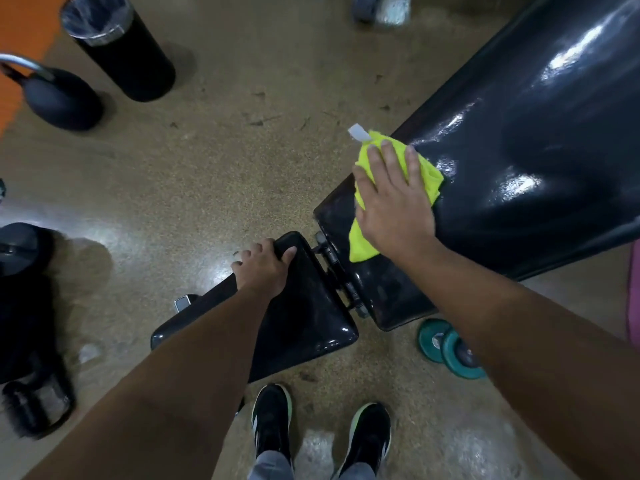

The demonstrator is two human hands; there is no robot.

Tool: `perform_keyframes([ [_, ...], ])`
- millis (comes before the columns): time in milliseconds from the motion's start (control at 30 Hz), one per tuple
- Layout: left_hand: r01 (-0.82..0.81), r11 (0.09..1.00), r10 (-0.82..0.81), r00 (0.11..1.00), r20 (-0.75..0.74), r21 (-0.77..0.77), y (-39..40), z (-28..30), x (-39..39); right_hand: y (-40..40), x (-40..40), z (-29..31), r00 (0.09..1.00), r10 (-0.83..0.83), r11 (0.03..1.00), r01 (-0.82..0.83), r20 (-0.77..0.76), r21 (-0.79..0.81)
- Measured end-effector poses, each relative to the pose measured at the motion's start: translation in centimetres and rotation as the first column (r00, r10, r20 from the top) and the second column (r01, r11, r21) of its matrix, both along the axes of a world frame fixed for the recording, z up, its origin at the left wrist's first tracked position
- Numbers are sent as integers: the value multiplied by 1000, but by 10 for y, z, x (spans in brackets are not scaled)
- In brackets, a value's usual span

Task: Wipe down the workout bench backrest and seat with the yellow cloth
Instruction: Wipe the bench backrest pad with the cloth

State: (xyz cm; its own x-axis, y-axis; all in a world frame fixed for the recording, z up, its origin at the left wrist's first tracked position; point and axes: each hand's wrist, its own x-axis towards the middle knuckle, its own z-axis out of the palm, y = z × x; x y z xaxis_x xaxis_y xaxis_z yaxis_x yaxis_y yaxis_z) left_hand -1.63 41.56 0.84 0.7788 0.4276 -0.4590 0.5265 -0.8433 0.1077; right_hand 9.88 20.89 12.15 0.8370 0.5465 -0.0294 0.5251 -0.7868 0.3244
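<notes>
At the centre right of the frame, the right hand (394,206) lies flat with fingers spread, pressing the yellow cloth (398,188) onto the lower end of the black backrest (536,150). Just left of it, the left hand (261,268) has its grip closed around the top corner of the seat (304,323). A teal dumbbell (450,348) lies on the floor (225,150) at lower right, a black bin (121,46) stands upper left.

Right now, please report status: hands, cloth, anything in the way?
Right hand flat on cloth, low on backrest. Left hand grips seat edge. Nothing in the way.
</notes>
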Motion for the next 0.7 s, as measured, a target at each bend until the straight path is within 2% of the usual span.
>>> perform_keyframes([
  [167,9,1000,-9,1000,-10,4,0,-3,0,22,10,2,995,-95,995,96,21,-36],
  [367,1,1000,-1,1000,-4,-8,1,-3,1,-4,-18,-5,1000,-6,1000,5,-12,-13],
  [533,9,1000,-9,1000,3,-4,0,-3,0,18,3,-2,990,-135,991,135,50,8],
  [600,11,1000,-11,1000,-7,2,-1,-2,0,34,0,-7,996,-91,995,92,12,-43],
  [700,9,1000,-9,1000,-14,-5,-1,-1,1,30,-18,-21,997,50,990,-57,-57,-130],
])
